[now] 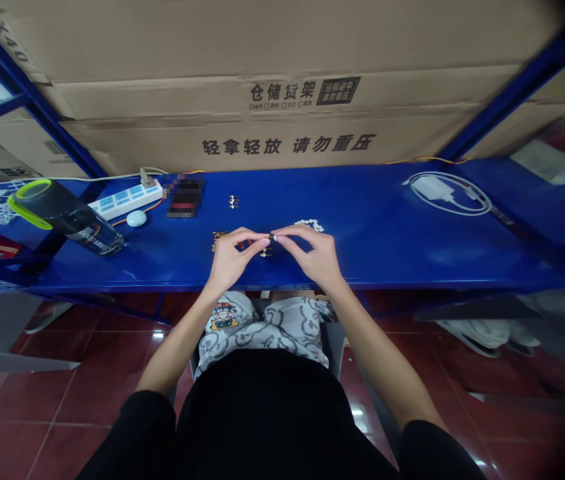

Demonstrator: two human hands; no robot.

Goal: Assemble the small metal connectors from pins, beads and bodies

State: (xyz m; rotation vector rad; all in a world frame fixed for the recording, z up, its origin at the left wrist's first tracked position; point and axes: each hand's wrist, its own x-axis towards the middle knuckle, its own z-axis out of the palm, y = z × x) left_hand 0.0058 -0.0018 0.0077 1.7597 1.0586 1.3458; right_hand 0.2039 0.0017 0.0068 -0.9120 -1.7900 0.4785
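Note:
My left hand [232, 257] and my right hand [312, 253] meet over the blue shelf [387, 253], fingertips pinched together on a tiny part [272, 237] between them. The part is too small to name. A small heap of white pieces [311, 224] lies just behind my right hand. Small dark and gold pieces [219, 236] lie by my left hand, and another [265, 253] sits under the fingertips. Two more small parts [233, 201] rest farther back.
A dark bottle with a green cap [65, 217] lies at the left beside a white power strip [125, 198] and a pale oval object [136, 218]. A white charger with coiled cable [445, 192] sits at the right. Cardboard boxes [282, 100] stand behind.

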